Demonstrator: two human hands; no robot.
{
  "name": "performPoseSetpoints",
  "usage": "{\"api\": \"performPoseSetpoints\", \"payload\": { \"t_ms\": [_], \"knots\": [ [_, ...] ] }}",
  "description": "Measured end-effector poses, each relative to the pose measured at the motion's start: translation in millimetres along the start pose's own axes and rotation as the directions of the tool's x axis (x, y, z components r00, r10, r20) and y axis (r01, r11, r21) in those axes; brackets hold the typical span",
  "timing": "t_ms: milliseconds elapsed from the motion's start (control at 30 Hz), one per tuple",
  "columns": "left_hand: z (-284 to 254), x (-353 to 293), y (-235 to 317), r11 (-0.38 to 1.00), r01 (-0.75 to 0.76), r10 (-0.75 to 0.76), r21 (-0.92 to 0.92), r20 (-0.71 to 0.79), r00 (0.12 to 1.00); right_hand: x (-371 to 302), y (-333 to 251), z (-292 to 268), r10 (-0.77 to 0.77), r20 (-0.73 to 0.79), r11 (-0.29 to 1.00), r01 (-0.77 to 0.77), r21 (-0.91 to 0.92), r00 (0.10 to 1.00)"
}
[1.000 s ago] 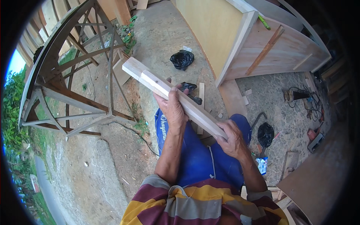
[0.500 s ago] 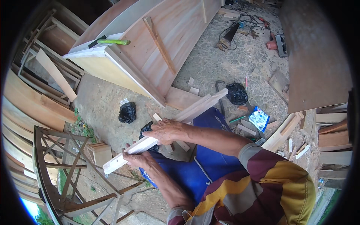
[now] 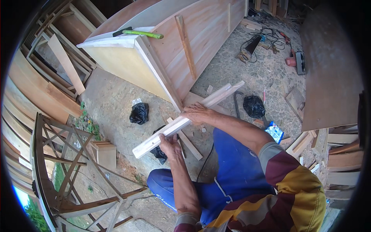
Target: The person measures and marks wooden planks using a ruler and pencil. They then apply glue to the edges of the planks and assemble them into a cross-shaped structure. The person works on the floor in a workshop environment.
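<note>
Across my lap I hold a long pale wooden strip (image 3: 148,146), slanting from lower left to upper right; its far end looks stepped or doubled. My left hand (image 3: 170,145) grips it near its lower left end, thumb on top and fingers underneath. Further up, my right hand (image 3: 196,113) is closed over it from above. The strip passes close to the bottom corner of a large plywood box with curved sides (image 3: 123,63); I cannot tell whether they touch. A hammer with a green handle (image 3: 143,34) lies on the box's top edge.
Black plastic bags (image 3: 139,113) and loose wood offcuts (image 3: 189,145) lie on the floor. A pry bar (image 3: 236,104), a handsaw (image 3: 249,49) and a red power tool (image 3: 295,62) lie to the right. A wooden lattice frame (image 3: 73,181) stands at the left, near stacked boards (image 3: 42,89).
Both hands and the strip have moved forward and rightward, closer to the box's corner. The view has shifted, so the box appears further right.
</note>
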State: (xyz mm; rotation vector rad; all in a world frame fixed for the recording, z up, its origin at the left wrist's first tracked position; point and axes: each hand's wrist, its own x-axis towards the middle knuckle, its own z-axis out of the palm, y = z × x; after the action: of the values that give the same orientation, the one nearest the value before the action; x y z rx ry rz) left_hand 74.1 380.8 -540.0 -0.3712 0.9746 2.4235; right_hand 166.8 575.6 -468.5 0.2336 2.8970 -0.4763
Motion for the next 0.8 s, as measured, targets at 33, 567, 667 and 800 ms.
{"api": "performPoseSetpoints", "payload": {
  "t_ms": [33,567,667,800],
  "knots": [
    [-1,4,-17,0.999,0.008,-0.008,-0.047,0.013,1.0,2,12,5,0.001,-0.004,0.999,-0.001,-0.049,1.0],
    [-3,48,-160,0.985,0.172,-0.159,0.033,-0.234,0.959,26,112,74,0.232,0.247,0.95,-0.164,-0.267,0.941],
    [-2,43,-167,0.982,0.154,-0.136,0.11,-0.155,0.979,18,117,85,0.239,0.189,0.956,-0.197,-0.22,0.952],
    [-12,49,-164,0.986,0.084,-0.068,0.141,-0.118,0.991,7,116,97,0.207,-0.015,0.971,-0.207,-0.12,0.978]
  ]
}}
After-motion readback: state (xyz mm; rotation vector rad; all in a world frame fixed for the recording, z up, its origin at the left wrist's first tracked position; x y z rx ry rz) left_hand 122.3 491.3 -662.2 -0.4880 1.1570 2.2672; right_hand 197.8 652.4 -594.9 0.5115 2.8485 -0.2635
